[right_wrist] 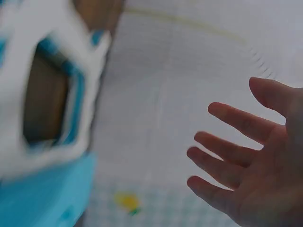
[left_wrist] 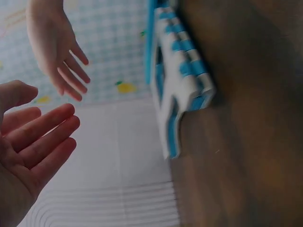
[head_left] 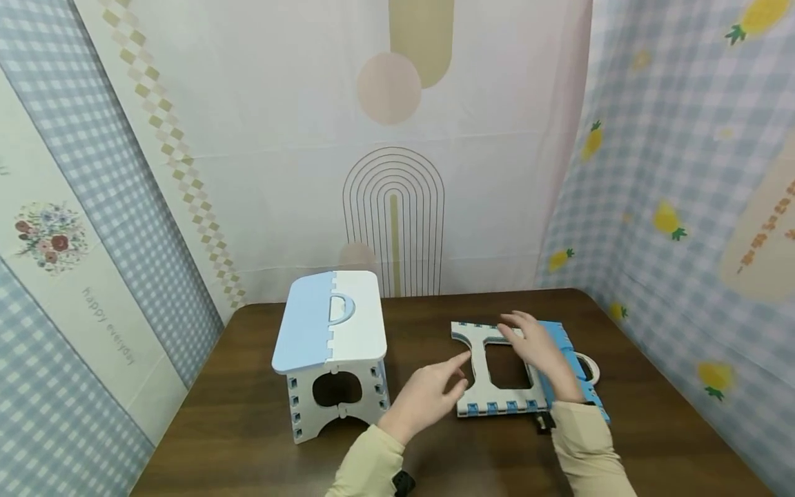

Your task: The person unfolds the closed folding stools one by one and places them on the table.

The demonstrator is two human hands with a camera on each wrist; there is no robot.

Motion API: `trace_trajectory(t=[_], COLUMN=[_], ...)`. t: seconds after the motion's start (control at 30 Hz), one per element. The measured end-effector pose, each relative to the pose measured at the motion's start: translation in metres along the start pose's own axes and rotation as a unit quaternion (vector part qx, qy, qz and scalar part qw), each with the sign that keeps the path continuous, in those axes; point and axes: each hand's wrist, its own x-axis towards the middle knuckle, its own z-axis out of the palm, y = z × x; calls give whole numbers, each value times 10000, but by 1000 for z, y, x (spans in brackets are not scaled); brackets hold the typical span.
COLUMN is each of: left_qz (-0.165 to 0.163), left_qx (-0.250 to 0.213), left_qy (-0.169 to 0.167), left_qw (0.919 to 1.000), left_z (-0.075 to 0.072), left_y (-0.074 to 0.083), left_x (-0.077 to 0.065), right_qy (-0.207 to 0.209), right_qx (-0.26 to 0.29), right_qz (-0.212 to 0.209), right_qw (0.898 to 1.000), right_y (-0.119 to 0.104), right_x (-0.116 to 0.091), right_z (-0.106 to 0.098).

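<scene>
A folded stool (head_left: 478,366) with white legs and a blue top lies flat on the right of the table, its white handle (head_left: 590,369) pointing right. My right hand (head_left: 537,348) hovers above it, fingers spread and apart from it in the right wrist view. To the left of the folded stool is my left hand (head_left: 428,393), its fingers loosely extended and holding nothing; the left wrist view shows them clear of the stool's edge (left_wrist: 189,66). An unfolded stool (head_left: 360,317), with a light blue and white top and a small blue handle (head_left: 341,309), stands upright on the left.
Both stools are on a dark brown wooden table (head_left: 248,414). A white printed cloth (head_left: 279,172) hangs behind it, with checked cloths (head_left: 671,172) at the sides. A small black object (head_left: 544,422) shows near my right wrist.
</scene>
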Motion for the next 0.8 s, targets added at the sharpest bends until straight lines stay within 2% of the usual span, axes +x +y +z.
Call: trace_trajectory(t=[0.07, 0.2, 0.43, 0.6, 0.8], left_qz=[-32, -39, 261, 401, 354], left_qx=[76, 283, 765, 854, 441], left_qy=[-200, -383, -240, -214, -462], left_qw=[9998, 9989, 9964, 9953, 9973], left_z=[9, 22, 38, 54, 74], left_y=[3, 8, 13, 12, 7], left_x=[3, 9, 17, 25, 39], right_qy=[-42, -232, -654, -807, -790], right_qx=[-127, -271, -283, -366, 38], right_qz=[187, 734, 1637, 1870, 1935], right_qw=[9997, 9967, 9839, 9784, 9779], right_y=[21, 61, 119, 146, 161], right_x=[-1, -7, -19, -24, -25], right_z=[-7, -21, -39, -52, -52])
